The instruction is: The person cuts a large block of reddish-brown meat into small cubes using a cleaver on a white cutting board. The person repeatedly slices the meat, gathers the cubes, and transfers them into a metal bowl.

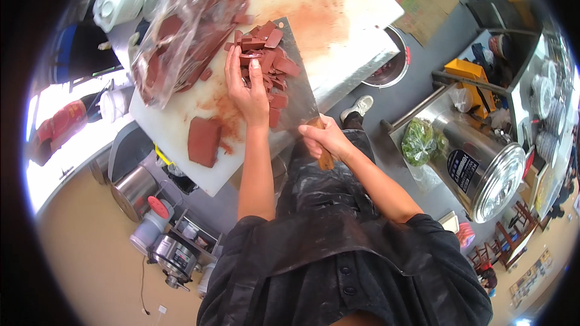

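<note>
My right hand (327, 139) grips the wooden handle of a broad cleaver (297, 81), its blade lying flat. Dark red slices (272, 61), perhaps coagulated blood, are heaped on the blade. My left hand (248, 88) rests against the near left side of the heap, thumb and fingers apart around some slices. To the left on the white cutting board (181, 111) lies a clear plastic bag (190, 31) with larger red pieces in it. A thick red block (204, 141) sits near the board's lower left corner, with reddish smears around it.
A round metal basin (401, 54) with dark red contents stands on the floor beyond the board's right edge. On the right are a steel pot (480, 176), bagged green vegetables (419, 141) and stacked dishes. White plastic jugs (118, 7) stand at the upper left.
</note>
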`<state>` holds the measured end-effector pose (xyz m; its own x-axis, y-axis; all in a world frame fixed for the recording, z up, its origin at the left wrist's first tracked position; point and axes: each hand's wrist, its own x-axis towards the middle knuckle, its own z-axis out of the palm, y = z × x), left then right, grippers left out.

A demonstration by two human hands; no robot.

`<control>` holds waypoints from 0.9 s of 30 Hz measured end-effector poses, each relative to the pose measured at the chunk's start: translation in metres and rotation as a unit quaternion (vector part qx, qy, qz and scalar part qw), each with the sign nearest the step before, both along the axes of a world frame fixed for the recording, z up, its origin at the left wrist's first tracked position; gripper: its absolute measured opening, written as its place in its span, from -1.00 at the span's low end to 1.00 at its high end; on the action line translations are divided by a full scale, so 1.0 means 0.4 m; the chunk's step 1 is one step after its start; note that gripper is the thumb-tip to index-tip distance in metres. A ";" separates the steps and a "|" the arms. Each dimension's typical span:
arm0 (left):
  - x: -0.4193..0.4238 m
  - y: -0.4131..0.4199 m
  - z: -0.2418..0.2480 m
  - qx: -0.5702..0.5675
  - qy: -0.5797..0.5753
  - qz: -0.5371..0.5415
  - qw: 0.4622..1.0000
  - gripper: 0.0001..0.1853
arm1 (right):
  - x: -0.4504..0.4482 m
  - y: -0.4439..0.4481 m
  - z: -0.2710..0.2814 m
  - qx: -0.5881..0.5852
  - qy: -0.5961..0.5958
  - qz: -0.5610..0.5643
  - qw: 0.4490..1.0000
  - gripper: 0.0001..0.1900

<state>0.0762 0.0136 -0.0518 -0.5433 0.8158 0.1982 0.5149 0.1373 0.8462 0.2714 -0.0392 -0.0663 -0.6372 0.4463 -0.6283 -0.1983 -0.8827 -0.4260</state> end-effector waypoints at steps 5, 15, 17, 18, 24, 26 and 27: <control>0.238 0.091 0.031 0.063 -0.006 -0.079 0.995 -0.52 | 0.227 0.010 0.039 0.030 -0.028 -0.039 0.998 -0.78; 0.754 0.228 -0.088 0.060 -0.089 -0.234 0.966 -0.48 | 0.661 0.030 0.046 -0.044 -0.116 -0.183 0.975 -0.87; 0.820 0.248 -0.163 0.031 -0.119 -0.235 0.964 -0.50 | 0.707 0.047 0.002 -0.087 -0.117 -0.214 0.966 -0.87; 0.846 0.263 -0.214 0.019 -0.132 -0.233 0.963 -0.51 | 0.728 0.059 -0.030 -0.085 -0.124 -0.213 0.966 -0.85; 0.903 0.399 -0.648 -0.155 -0.102 -0.260 0.948 -0.44 | 0.773 0.186 -0.402 -0.196 -0.093 -0.271 0.938 -0.77; 0.914 0.423 -0.792 -0.179 -0.046 -0.303 0.935 -0.40 | 0.763 0.234 -0.558 -0.223 -0.088 -0.292 0.926 -0.79; 0.915 0.428 -0.856 -0.183 -0.001 -0.338 0.923 -0.39 | 0.754 0.256 -0.632 -0.246 -0.093 -0.300 0.917 -0.79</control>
<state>0.4423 0.1846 -0.3942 0.1137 0.9809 -0.1578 0.5862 0.0620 0.8078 0.5732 0.0632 -0.3193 -0.2311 0.3147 -0.9206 -0.6751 -0.7333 -0.0812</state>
